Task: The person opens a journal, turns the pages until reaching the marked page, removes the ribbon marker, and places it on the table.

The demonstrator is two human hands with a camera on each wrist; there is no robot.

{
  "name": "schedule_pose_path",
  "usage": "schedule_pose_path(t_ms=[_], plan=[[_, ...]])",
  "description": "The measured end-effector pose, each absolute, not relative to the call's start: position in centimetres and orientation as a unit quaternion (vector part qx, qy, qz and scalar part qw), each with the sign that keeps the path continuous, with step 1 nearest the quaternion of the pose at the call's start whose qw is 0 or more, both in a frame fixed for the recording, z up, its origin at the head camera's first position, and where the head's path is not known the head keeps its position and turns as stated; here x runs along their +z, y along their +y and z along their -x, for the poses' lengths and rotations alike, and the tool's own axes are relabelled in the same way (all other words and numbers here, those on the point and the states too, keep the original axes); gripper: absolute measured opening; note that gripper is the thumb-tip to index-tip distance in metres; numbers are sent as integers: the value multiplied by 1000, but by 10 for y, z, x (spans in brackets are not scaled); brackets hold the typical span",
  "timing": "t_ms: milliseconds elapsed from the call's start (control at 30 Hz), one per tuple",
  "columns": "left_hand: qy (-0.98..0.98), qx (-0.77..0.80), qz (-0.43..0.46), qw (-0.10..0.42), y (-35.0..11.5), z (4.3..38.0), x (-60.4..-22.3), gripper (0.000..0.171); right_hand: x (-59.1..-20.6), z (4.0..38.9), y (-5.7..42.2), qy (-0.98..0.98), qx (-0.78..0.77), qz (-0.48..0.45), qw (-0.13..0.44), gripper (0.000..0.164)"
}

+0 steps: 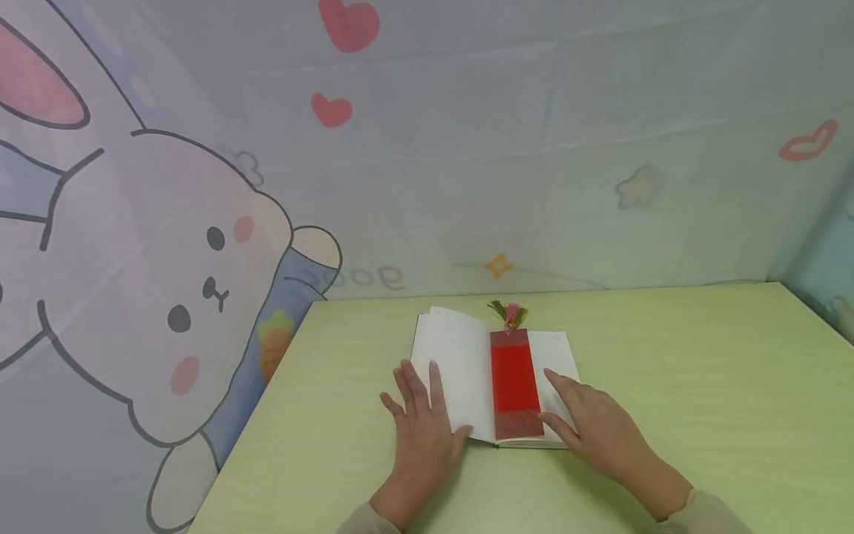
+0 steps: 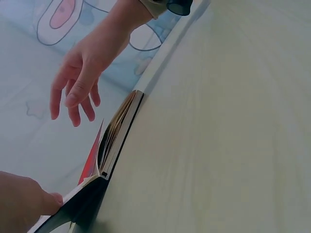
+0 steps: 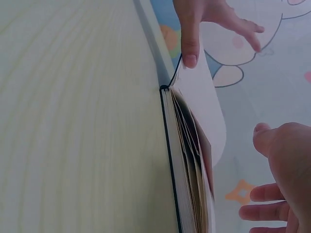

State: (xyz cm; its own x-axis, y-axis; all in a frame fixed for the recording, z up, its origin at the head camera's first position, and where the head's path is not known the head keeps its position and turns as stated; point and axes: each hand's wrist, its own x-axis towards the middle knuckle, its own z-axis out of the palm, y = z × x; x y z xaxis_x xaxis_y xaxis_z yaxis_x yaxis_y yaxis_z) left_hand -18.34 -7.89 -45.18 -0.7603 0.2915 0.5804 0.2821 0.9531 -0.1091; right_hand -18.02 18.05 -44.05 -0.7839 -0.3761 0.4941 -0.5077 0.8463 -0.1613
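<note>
An open book (image 1: 454,363) with a dark cover lies on the table. Across its right page, next to the fold, is a red bookmark (image 1: 515,378) with a multicoloured tassel (image 1: 510,314) at the far end. My left hand (image 1: 422,437) rests on the left page with fingers spread and fairly straight; its thumb (image 3: 190,59) presses the near edge of that page. Just right of the bookmark, my right hand (image 1: 600,426) hovers over the right page with loose fingers. The left wrist view shows this right hand (image 2: 85,73) apart from the book, holding nothing.
The pale green table (image 1: 700,386) extends to both sides of the book. Behind it hangs a cloth backdrop (image 1: 467,185) printed with a rabbit, hearts and stars. A dark round object (image 2: 180,7) sits by the right sleeve in the left wrist view.
</note>
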Motion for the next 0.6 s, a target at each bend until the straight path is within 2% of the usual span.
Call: schedule_pose_path(t_ms=[167,433,600], plan=[[-960,-2,160,231,-83,186,-453,98,-444,182,182,-932,142,-240,232,62],[-970,-24,195,143,-90,188,-463,62,-445,187,182,-928,139,-247,241,52],[-976,-43,198,79,-91,188,-463,53,-443,192,181,-929,133,-246,243,41]])
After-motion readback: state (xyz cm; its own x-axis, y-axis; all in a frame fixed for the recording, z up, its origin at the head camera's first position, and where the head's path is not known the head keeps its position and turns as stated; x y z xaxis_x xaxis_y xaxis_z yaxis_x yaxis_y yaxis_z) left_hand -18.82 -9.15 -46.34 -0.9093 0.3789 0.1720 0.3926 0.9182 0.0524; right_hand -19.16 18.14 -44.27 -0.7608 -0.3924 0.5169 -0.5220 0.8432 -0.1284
